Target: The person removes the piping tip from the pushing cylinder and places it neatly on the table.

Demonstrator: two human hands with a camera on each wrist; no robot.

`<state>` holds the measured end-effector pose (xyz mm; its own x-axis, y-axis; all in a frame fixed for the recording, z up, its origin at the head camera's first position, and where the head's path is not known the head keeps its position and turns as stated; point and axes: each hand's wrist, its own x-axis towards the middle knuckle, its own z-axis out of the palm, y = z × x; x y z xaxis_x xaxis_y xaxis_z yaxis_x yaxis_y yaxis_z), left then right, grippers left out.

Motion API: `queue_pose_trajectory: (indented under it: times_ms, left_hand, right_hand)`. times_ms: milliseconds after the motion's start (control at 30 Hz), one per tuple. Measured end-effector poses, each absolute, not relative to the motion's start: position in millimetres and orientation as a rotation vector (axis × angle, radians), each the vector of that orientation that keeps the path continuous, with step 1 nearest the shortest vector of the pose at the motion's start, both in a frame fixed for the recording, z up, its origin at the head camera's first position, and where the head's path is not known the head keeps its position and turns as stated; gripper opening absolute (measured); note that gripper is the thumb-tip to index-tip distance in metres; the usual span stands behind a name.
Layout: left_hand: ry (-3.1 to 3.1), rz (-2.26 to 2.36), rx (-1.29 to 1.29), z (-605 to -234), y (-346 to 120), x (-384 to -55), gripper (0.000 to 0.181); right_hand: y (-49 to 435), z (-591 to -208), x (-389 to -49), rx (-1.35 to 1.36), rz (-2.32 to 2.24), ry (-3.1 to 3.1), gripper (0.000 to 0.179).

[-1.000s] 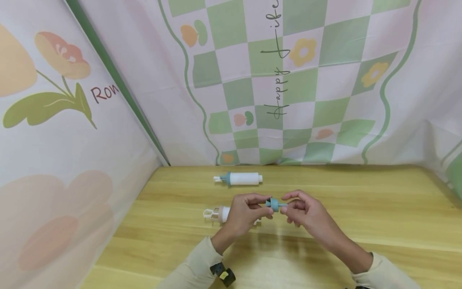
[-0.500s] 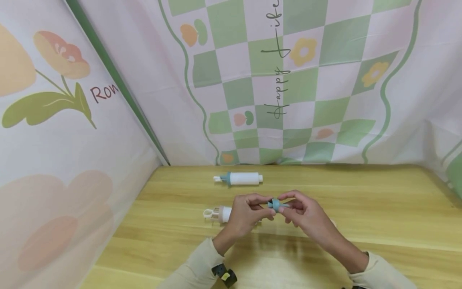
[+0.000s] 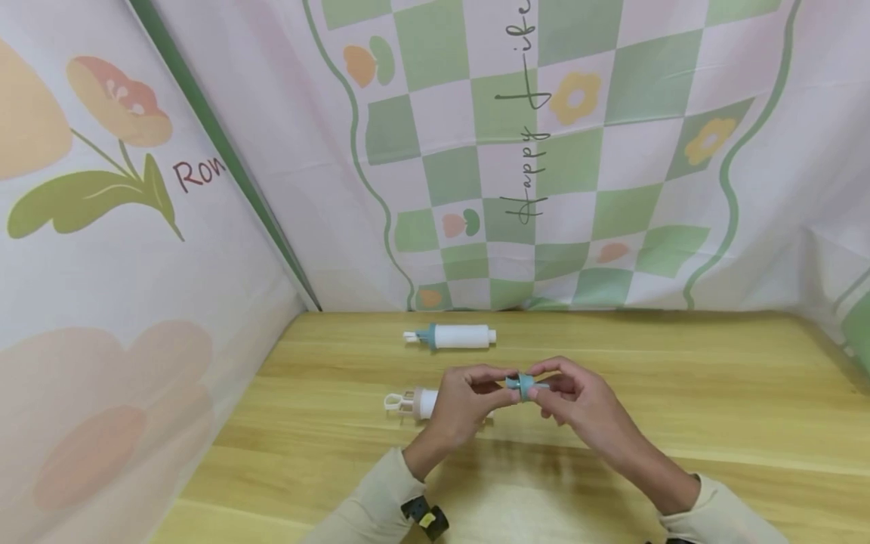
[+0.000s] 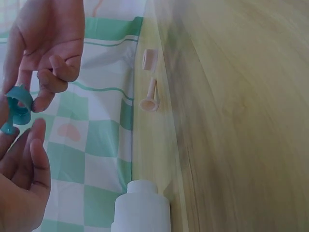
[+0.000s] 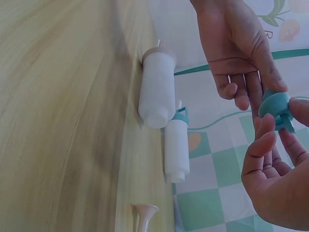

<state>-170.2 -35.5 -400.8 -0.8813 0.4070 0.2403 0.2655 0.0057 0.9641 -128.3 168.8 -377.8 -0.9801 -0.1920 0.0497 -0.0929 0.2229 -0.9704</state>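
A small teal plastic piece [image 3: 526,387], with a round collar and narrow prongs, is held in the air between both hands. My left hand [image 3: 462,399] pinches its left side between thumb and fingers. My right hand [image 3: 590,404] grips the right side, fingertips at the collar. The right wrist view shows a smooth domed face on the teal piece [image 5: 275,104]; its hollow ring faces the left wrist camera. Beneath the left hand lies a white bottle with a beige cap [image 3: 408,404], its middle covered by that hand.
Farther back lies a white bottle with a teal cap [image 3: 464,336]. A pale pink ring [image 4: 150,60] and a pink funnel-shaped piece [image 4: 150,101] lie on the wooden table [image 3: 748,393]. A patterned cloth [image 3: 503,174] hangs along the table's back edge.
The right fingers have moved from the thin stem onto the collar of the teal piece. The piece has turned a little and shifted slightly right, with the left hand following.
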Motion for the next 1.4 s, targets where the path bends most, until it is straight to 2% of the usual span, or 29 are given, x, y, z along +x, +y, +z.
queue_pose_trajectory:
  times_ms: [467,800,1167,1400]
  left_hand:
    - [2.281,1.947,0.76,-400.7,-31.8,-174.0,0.032]
    - [2.428,1.808,0.811,-393.4,-33.2,-176.9,0.021]
    - [2.493,1.595,0.96,-380.9,-30.7,-191.6,0.022]
    - [2.502,1.522,0.957,-375.4,-31.3,-199.4,0.024]
  right_hand:
    - [177.0,-380.5,-126.3,-0.281,-1.929,2.404,0.037]
    - [178.7,-380.9,-125.8,-0.287,-1.972,2.378,0.037]
    - [194.6,-378.1,-129.7,-0.271,-1.931,2.498,0.036]
    - [205.9,-371.1,-132.1,-0.244,-1.84,2.615,0.037]
